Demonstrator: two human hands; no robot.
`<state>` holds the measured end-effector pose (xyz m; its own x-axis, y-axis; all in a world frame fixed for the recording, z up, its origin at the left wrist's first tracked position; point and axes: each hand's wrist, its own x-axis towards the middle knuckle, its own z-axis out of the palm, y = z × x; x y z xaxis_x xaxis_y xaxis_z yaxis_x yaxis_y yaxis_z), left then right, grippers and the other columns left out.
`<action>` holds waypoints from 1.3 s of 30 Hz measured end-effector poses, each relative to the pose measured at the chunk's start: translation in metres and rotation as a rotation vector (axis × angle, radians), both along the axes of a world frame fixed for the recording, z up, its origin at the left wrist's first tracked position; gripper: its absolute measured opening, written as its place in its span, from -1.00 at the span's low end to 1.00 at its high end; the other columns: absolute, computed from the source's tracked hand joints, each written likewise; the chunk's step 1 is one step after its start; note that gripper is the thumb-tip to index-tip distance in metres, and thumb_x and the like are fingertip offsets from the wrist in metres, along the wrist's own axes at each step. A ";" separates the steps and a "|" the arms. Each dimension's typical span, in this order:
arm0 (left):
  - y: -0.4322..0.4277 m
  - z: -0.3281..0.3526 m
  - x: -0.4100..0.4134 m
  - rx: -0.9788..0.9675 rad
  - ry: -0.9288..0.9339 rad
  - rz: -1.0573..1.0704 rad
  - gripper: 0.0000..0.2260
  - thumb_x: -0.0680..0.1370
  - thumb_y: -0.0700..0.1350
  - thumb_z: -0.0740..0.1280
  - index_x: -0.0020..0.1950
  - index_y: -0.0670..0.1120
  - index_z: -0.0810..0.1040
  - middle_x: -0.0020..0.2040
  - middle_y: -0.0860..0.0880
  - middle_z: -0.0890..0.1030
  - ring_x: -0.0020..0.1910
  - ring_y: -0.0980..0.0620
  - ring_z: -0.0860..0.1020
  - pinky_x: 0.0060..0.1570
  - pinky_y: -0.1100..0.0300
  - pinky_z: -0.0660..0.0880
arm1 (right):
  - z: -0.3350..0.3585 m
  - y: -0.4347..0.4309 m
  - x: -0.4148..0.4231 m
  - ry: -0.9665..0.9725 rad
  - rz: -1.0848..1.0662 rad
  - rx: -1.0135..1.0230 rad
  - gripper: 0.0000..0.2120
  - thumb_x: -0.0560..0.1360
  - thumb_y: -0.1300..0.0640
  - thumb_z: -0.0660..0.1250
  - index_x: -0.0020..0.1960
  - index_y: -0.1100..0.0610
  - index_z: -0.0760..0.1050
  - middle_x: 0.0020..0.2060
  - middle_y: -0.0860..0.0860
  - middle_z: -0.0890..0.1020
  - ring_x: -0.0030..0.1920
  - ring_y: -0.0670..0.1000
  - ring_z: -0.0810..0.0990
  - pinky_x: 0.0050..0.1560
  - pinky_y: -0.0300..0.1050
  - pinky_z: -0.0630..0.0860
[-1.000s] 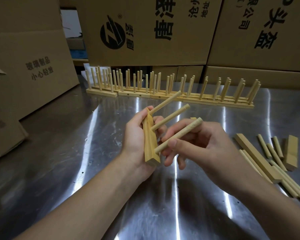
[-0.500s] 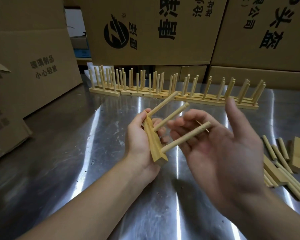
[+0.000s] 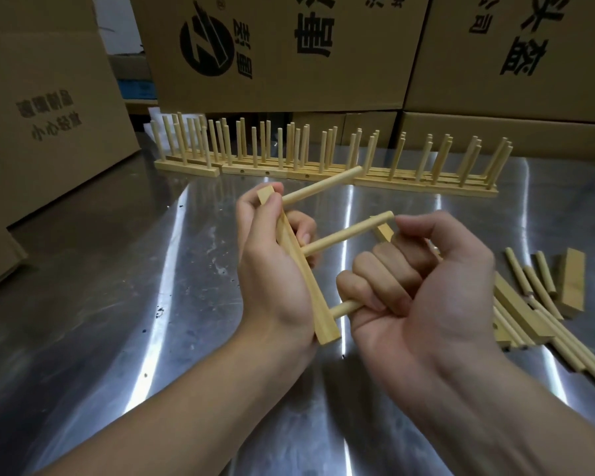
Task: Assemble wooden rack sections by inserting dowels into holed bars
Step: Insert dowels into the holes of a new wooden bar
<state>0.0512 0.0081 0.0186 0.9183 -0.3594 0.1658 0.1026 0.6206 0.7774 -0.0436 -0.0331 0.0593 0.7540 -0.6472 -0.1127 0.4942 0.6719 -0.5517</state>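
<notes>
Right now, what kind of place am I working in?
Probably a small factory or warehouse assembly bench: stacked cardboard boxes stand behind a metal table, which holds a row of finished racks and loose dowels.

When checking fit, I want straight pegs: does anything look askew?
Nothing stands out. The three dowels in the bar that the left hand holds look roughly parallel; the right hand grips the lowest dowel. At right, loose dowels lie jumbled.
</notes>
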 end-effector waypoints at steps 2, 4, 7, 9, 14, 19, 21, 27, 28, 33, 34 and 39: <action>0.001 -0.002 0.000 0.012 0.023 0.014 -0.85 0.76 -0.06 0.14 0.09 -0.01 0.48 -0.36 0.00 0.36 -0.38 0.07 0.32 -0.31 0.12 0.22 | -0.002 0.003 0.002 0.014 -0.004 -0.024 -0.53 0.51 0.24 0.26 -0.46 -0.01 0.12 -0.57 -0.08 0.05 -0.58 -0.07 0.01 -0.57 -0.22 0.08; 0.002 -0.003 0.000 0.008 0.070 0.005 -0.86 0.75 -0.05 0.16 0.11 -0.01 0.49 -0.37 0.01 0.38 -0.39 0.08 0.33 -0.31 0.14 0.24 | -0.003 0.004 0.004 0.022 -0.009 -0.053 -0.55 0.53 0.29 0.26 -0.43 0.00 0.17 -0.59 -0.09 0.07 -0.59 -0.09 0.01 -0.61 -0.24 0.12; 0.001 -0.005 -0.001 -0.002 0.136 -0.026 -0.85 0.74 -0.04 0.17 0.10 0.00 0.51 -0.40 0.04 0.40 -0.43 0.12 0.37 -0.37 0.21 0.31 | -0.003 0.006 0.005 0.023 -0.012 -0.079 -0.55 0.53 0.36 0.23 -0.40 0.00 0.17 -0.60 -0.09 0.08 -0.60 -0.09 0.01 -0.62 -0.26 0.15; 0.000 -0.006 -0.001 -0.021 0.180 -0.038 -0.86 0.74 -0.04 0.17 0.08 -0.01 0.51 -0.41 0.03 0.40 -0.45 0.12 0.37 -0.43 0.25 0.32 | -0.003 0.007 0.005 0.024 -0.019 -0.095 -0.55 0.51 0.39 0.21 -0.40 0.00 0.16 -0.60 -0.08 0.08 -0.60 -0.10 0.01 -0.62 -0.25 0.14; -0.003 -0.004 -0.005 -0.025 0.251 -0.030 -0.87 0.73 -0.05 0.20 0.07 -0.02 0.51 -0.40 0.01 0.39 -0.45 0.08 0.35 -0.46 0.26 0.35 | 0.001 0.005 0.006 0.024 -0.035 -0.111 -0.53 0.53 0.40 0.19 -0.40 0.00 0.14 -0.60 -0.09 0.07 -0.61 -0.10 0.01 -0.62 -0.25 0.09; -0.005 -0.001 -0.008 -0.020 0.260 0.010 -0.87 0.73 -0.03 0.20 0.07 0.00 0.50 -0.39 0.01 0.38 -0.44 0.07 0.34 -0.45 0.23 0.33 | -0.001 0.000 0.007 0.029 -0.023 -0.107 -0.53 0.52 0.38 0.20 -0.42 -0.01 0.15 -0.61 -0.09 0.08 -0.62 -0.10 0.02 -0.65 -0.26 0.11; -0.006 0.000 -0.009 -0.022 0.238 0.043 -0.88 0.73 -0.03 0.20 0.07 0.01 0.50 -0.37 0.02 0.38 -0.41 0.07 0.33 -0.42 0.22 0.32 | -0.001 -0.002 0.010 0.032 -0.006 -0.117 -0.52 0.54 0.37 0.20 -0.45 -0.01 0.16 -0.62 -0.09 0.09 -0.62 -0.10 0.03 -0.65 -0.26 0.13; -0.005 0.005 -0.008 0.068 -0.004 0.180 -0.86 0.77 -0.04 0.12 0.16 0.03 0.47 -0.29 0.00 0.38 -0.30 0.06 0.34 -0.23 0.10 0.29 | -0.008 -0.008 0.006 -0.042 0.063 -0.055 -0.55 0.57 0.14 0.28 -0.41 0.01 0.16 -0.54 -0.08 0.09 -0.55 -0.08 0.06 -0.56 -0.22 0.15; -0.005 0.006 -0.006 0.073 -0.043 0.202 -0.86 0.77 -0.04 0.12 0.17 0.02 0.46 -0.26 -0.02 0.37 -0.29 0.06 0.35 -0.19 0.08 0.29 | -0.009 -0.010 0.005 -0.075 0.079 -0.032 -0.54 0.58 0.01 0.29 -0.40 0.01 0.14 -0.51 -0.06 0.09 -0.53 -0.07 0.09 -0.51 -0.20 0.16; 0.001 0.011 0.003 0.077 -0.190 0.223 -0.84 0.65 0.08 0.14 0.14 0.10 0.45 -0.18 -0.11 0.40 -0.26 0.06 0.40 -0.21 0.09 0.32 | -0.013 -0.022 0.005 0.001 0.089 -0.148 -0.39 0.64 -0.39 0.06 -0.27 0.09 0.37 -0.35 0.05 0.42 -0.29 0.04 0.50 -0.07 -0.04 0.38; 0.002 0.011 0.005 0.075 -0.216 0.220 -0.84 0.65 0.09 0.13 0.13 0.12 0.45 -0.16 -0.11 0.42 -0.26 0.07 0.41 -0.22 0.10 0.33 | -0.015 -0.024 0.005 0.054 0.084 -0.224 -0.35 0.64 -0.43 0.01 -0.21 0.11 0.44 -0.28 0.07 0.50 -0.21 0.05 0.56 0.03 -0.01 0.40; 0.004 0.010 0.016 0.049 -0.250 0.197 -0.86 0.67 0.07 0.13 0.15 0.12 0.44 -0.09 -0.17 0.46 -0.22 0.05 0.46 -0.21 0.11 0.36 | -0.022 -0.032 0.004 0.182 0.131 -0.397 -0.09 0.55 -0.55 -0.07 0.18 0.16 0.71 0.16 0.14 0.73 0.25 0.10 0.68 0.32 0.10 0.48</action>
<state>0.0674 0.0124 0.0283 0.9042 -0.1917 0.3817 -0.2136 0.5710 0.7927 -0.0400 -0.0648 0.0371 0.8234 -0.5673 -0.0132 0.2903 0.4411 -0.8492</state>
